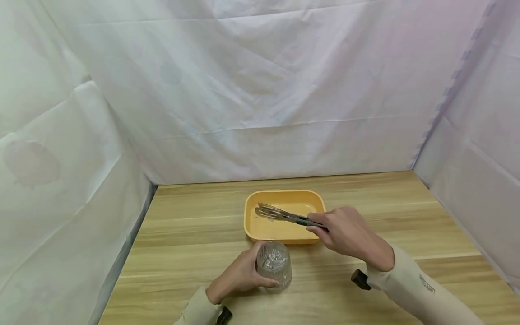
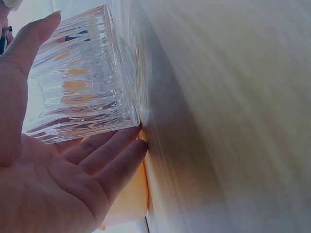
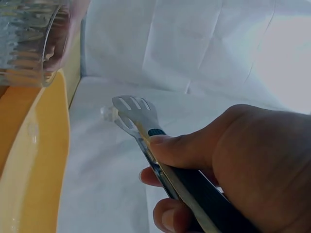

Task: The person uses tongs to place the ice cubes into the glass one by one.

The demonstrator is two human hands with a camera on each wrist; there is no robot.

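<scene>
A clear ribbed drinking glass is at the near side of the yellow tray, at or close to the tabletop. My left hand holds it from the left, thumb on the near side, fingers behind; the left wrist view shows the glass between thumb and fingers. With my right hand I grip the handles of metal tongs, whose slotted heads are over the tray. A small clear lump shows at the tong tips in the right wrist view; its kind is unclear.
The tray stands on a light wood-grain table. White cloth hangs behind the table and along both sides. A dark strap end sticks out by the right sleeve.
</scene>
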